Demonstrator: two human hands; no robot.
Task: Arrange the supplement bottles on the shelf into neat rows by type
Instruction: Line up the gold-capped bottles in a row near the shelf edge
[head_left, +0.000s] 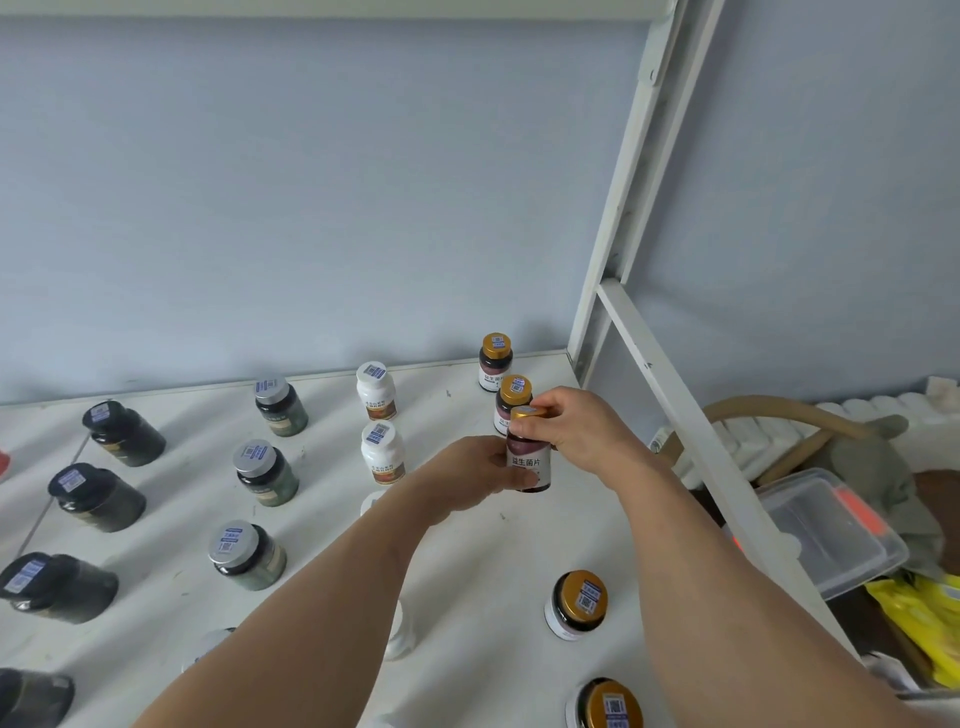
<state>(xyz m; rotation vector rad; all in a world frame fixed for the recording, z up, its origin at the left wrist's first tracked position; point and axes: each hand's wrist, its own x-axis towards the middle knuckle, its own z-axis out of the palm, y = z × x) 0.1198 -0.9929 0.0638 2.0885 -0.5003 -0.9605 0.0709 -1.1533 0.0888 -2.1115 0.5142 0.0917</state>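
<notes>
Soft, even daylight, faint shadows, sharp centre — wide-angle bending at edges

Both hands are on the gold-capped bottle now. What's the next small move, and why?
Probably set the held gold-capped bottle down just in front of the second gold-capped bottle, extending that row. The left hand holds its body and the right hand its cap, and bare shelf lies below.

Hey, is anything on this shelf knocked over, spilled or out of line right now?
Nothing is tipped or spilled. The gold-capped row is unfinished: two gold-capped bottles stand apart near the front, and a third bottle is gripped by the left hand and right hand.
</notes>
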